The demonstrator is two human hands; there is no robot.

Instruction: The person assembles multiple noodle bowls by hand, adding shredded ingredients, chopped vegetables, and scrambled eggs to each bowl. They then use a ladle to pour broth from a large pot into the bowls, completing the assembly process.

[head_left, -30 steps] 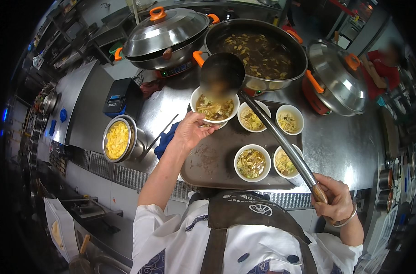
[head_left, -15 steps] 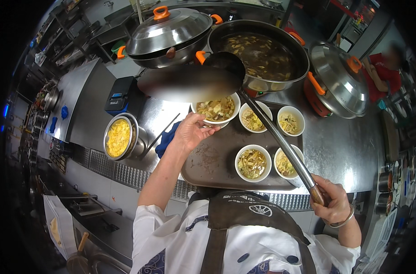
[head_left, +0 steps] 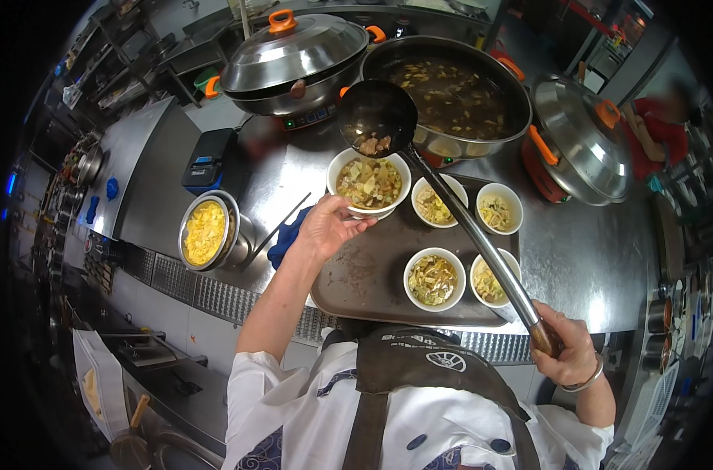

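Observation:
My left hand is closed on the near rim of a white bowl of brothy soup with pale and yellow pieces. With my right hand I grip the wooden end of a long-handled ladle. Its dark, round head is tipped above the far edge of that bowl, with a few brownish bits of food inside. Several more filled white bowls, among them one at the near side, stand on a brown tray to the right of my left hand.
A wide pan of dark broth stands behind the bowls. Lidded pans flank it, one left and one right. At left are a metal pot of yellow pieces, a black device and a blue cloth. A person in red is far right.
The ladle's head has tipped, and its inside now shows with only bits left in it. The bowl in my left hand looks fuller. A blurred dark shape above the bowl is gone.

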